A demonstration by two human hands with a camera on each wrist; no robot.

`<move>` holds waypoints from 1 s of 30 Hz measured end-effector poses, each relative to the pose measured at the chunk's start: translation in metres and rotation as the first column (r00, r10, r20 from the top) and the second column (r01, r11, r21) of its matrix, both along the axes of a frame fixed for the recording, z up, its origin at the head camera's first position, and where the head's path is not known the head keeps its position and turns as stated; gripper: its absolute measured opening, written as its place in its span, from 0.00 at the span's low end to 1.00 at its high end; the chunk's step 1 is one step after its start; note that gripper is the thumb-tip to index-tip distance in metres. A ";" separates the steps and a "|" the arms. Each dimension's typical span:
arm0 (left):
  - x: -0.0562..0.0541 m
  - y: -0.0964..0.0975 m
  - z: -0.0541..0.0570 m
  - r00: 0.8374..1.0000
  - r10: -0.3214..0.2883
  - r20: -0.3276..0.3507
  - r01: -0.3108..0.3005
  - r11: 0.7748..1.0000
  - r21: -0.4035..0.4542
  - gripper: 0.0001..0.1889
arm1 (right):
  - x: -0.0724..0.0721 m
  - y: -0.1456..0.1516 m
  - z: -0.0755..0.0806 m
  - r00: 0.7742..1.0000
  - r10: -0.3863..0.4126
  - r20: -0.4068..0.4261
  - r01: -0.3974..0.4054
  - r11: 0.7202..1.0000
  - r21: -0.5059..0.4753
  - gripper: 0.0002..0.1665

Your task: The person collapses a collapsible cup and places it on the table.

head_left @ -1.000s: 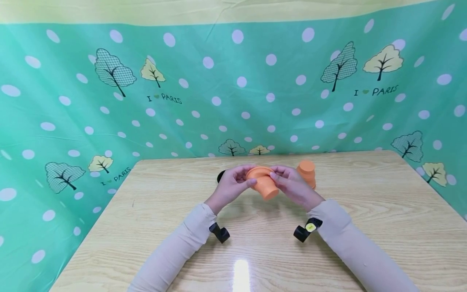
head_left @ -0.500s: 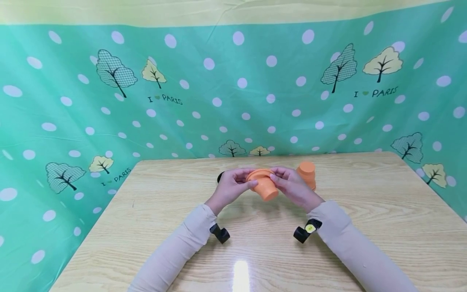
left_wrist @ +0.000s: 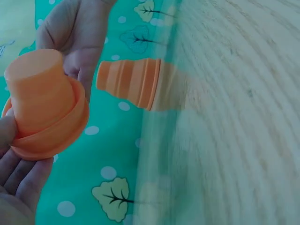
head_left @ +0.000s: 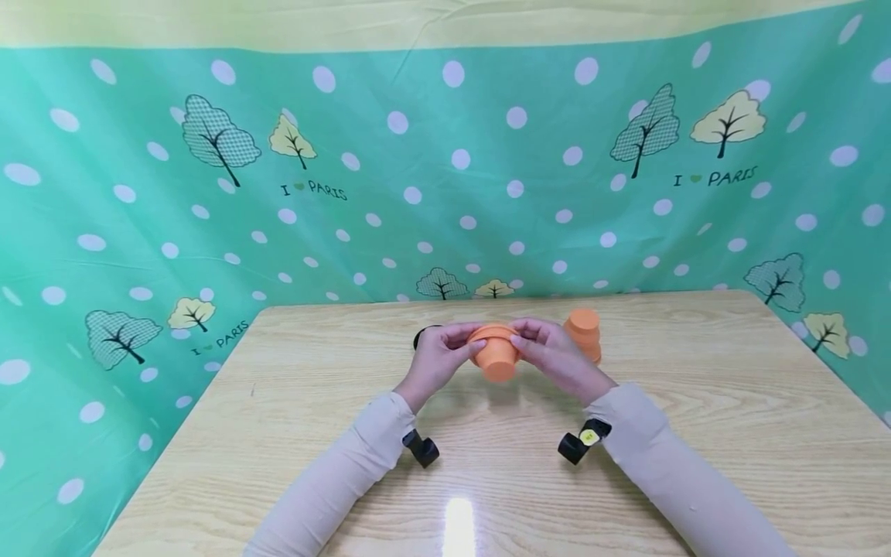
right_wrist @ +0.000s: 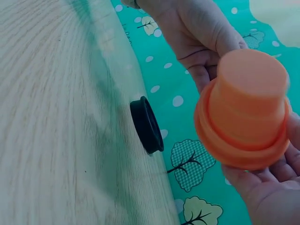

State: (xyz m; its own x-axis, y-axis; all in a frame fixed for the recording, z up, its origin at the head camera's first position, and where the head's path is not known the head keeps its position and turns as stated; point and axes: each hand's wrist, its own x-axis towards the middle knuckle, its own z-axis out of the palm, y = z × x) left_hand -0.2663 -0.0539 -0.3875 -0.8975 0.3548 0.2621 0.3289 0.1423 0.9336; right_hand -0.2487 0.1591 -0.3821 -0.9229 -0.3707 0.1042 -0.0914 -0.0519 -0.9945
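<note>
An orange collapsible silicone cup (head_left: 498, 365) is held above the table, its narrow flat base tilted down toward me. Its wide rim end is partly folded, with a raised ring around the narrower body, as the left wrist view shows on the cup (left_wrist: 40, 105). My left hand (head_left: 433, 363) pinches the rim from the left, thumb on the near side and fingers behind. From the right, my right hand (head_left: 562, 360) grips the same rim in a like way. Some of the fingers are hidden behind the cup.
Behind my right hand, a second orange stepped cup (head_left: 583, 334) stands upside down on the wooden table (head_left: 313, 371). A round black lid-like ring (right_wrist: 146, 125) lies behind my left hand. Green printed cloth (head_left: 376, 170) hangs along the table's far edge.
The cup's base has swung left, from pointing to the lower right to facing more nearly straight toward me. Both hands keep their hold and have shifted only slightly.
</note>
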 end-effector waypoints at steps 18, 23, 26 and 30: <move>-0.005 -0.008 0.003 0.982 -0.177 0.071 0.176 0.984 0.025 0.19 | -0.004 0.004 0.000 0.997 0.044 -0.063 -0.039 0.995 0.088 0.24; -0.005 -0.008 0.004 0.981 -0.178 0.074 0.179 0.984 -0.010 0.20 | -0.005 0.003 0.002 0.995 0.029 -0.099 -0.013 0.989 0.150 0.22; -0.004 -0.007 0.005 0.981 -0.179 0.070 0.182 0.983 -0.032 0.20 | -0.003 0.001 0.005 0.993 0.024 -0.116 -0.001 0.982 0.187 0.22; -0.004 -0.005 0.007 0.980 -0.189 0.059 0.192 0.981 -0.039 0.18 | -0.003 0.001 0.006 0.993 0.012 -0.118 0.011 0.982 0.189 0.22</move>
